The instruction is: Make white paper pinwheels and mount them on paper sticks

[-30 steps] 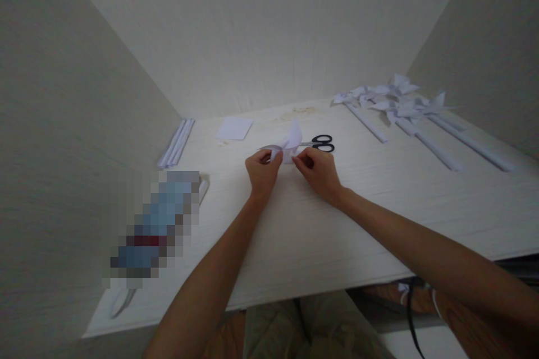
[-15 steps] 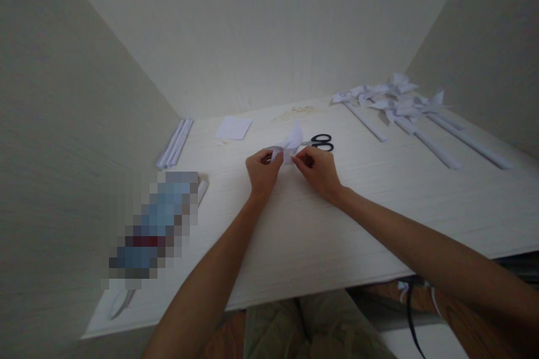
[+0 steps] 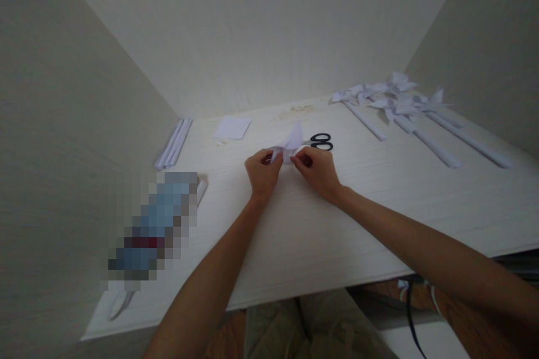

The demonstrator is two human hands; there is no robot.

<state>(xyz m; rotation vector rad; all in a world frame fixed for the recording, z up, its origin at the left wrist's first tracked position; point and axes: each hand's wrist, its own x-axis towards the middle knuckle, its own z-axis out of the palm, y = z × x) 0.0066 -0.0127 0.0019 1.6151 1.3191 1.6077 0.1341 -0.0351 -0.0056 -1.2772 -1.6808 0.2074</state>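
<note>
Between both hands, above the middle of the white table (image 3: 295, 235), is a folded white paper pinwheel (image 3: 294, 136) with one blade standing up. My left hand (image 3: 264, 171) is closed, its thumb and fingers pinching the paper's left part. My right hand (image 3: 318, 171) is closed too, thumb and forefinger pressed together at the paper's right edge; a small pale bit at these fingertips is too tiny to make out. Just behind my right hand lie black-handled scissors (image 3: 321, 142), their blades partly hidden by the paper and hand.
Several white paper pinwheels on rolled sticks (image 3: 438, 148) lie at the right back. A square paper sheet (image 3: 233, 128) and several rolled paper sticks (image 3: 173, 143) lie at the left back. A pixelated object (image 3: 158, 224) occupies the left side. Walls enclose the table.
Both hands keep hold of the paper in nearly the same place. The right fingertips have shifted very slightly, and a right-hand flap of the paper shows a bit more.
</note>
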